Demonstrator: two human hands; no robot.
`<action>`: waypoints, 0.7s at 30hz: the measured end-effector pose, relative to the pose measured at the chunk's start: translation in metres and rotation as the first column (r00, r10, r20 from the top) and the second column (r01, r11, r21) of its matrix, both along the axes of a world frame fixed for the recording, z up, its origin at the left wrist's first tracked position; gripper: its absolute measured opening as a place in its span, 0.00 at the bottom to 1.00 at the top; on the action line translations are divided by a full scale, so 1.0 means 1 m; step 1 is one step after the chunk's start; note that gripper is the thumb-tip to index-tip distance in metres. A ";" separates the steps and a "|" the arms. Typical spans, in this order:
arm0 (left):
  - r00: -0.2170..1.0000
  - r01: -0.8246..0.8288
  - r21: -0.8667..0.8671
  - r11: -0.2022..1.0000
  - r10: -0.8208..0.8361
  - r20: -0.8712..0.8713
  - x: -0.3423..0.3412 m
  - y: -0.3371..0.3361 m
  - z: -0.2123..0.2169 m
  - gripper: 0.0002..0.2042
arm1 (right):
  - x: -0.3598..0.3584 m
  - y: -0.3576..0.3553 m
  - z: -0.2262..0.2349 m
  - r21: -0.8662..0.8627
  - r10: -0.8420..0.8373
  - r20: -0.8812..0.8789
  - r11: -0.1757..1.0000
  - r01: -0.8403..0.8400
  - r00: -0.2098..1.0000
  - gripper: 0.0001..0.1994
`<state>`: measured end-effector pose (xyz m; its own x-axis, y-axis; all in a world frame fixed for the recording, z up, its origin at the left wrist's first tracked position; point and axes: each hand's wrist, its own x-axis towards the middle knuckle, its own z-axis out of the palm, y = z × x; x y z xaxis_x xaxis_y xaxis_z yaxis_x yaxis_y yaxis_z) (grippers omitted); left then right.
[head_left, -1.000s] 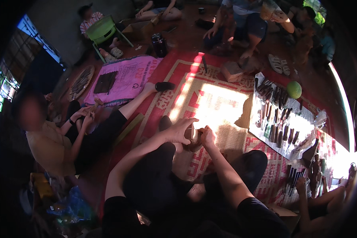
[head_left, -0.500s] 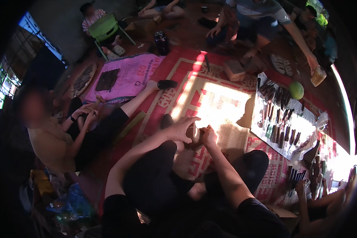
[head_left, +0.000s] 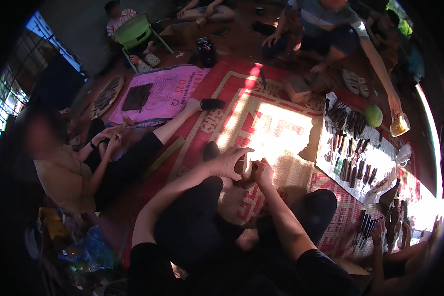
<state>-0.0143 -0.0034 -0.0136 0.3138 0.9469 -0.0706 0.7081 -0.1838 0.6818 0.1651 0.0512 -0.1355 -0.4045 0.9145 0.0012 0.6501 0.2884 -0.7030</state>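
Note:
Above my lap, my left hand (head_left: 226,163) is wrapped round the left side of a brown wooden-looking piece (head_left: 242,166) with a paler face. Its thumb and fingers curve over the top and near side. My right hand (head_left: 264,172) is closed in a fist against the right side of the same piece. What the right fingers grip is hidden in shadow and too small to make out. Under the hands lies a red and straw-coloured woven mat (head_left: 246,111), brightly sunlit just beyond them.
On the right, a white sheet (head_left: 330,170) bears several dark-handled tools (head_left: 351,148), with a green round fruit (head_left: 373,116) beside it. A co-worker holds a glass mug (head_left: 400,125). Another person (head_left: 64,167) sits at left. Behind are a wooden block (head_left: 297,89) and a pink sack (head_left: 163,81).
My hands stay on the brown piece with little change. The co-worker's mug at the far right has come lower and nearer. The whole view has shifted slightly.

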 end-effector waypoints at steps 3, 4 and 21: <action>1.000 0.010 -0.018 1.000 -0.010 -0.022 0.002 -0.001 0.003 0.46 | 0.019 -0.021 0.018 -0.063 -0.058 -0.168 0.997 0.048 0.984 0.14; 1.000 0.003 -0.006 1.000 -0.003 -0.023 0.002 -0.001 0.000 0.46 | 0.022 -0.026 0.020 -0.068 -0.082 -0.180 0.995 0.071 0.980 0.13; 1.000 0.007 -0.035 0.999 -0.007 -0.012 0.003 0.005 -0.010 0.47 | 0.017 -0.011 0.010 0.035 -0.031 -0.042 0.999 0.032 0.999 0.11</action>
